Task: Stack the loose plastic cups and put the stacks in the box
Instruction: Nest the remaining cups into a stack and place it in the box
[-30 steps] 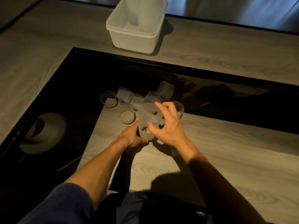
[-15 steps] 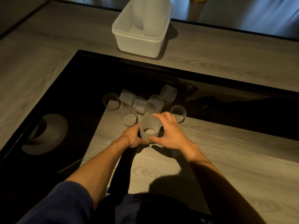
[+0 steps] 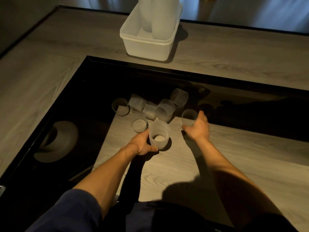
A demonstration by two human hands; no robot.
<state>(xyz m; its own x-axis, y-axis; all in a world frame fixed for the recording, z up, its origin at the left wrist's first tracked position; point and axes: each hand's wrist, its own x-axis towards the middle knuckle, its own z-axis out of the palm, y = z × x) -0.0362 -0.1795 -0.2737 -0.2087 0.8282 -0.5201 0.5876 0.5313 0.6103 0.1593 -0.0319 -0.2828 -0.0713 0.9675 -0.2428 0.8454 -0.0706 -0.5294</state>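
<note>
From the head camera: the left hand (image 3: pixel 142 145) has its grip wrapped round the started stack (image 3: pixel 158 136), holding it upright at centre frame, mouth up, likely so the next cup can drop straight in. The right hand (image 3: pixel 197 128) reaches right of centre, thumb and fingers curled round a lone cup (image 3: pixel 188 118) that stands upright on the wood-grain surface (image 3: pixel 225 164). It looks like the next one to nest. The cups are frosted, translucent plastic with ribbed walls and a slight taper. More loose cups (image 3: pixel 150 108) lie tumbled just above the stack, some on their sides. At top centre sits the milky rectangular box (image 3: pixel 145 51), with tall stacks (image 3: pixel 158 17) already standing inside.
</note>
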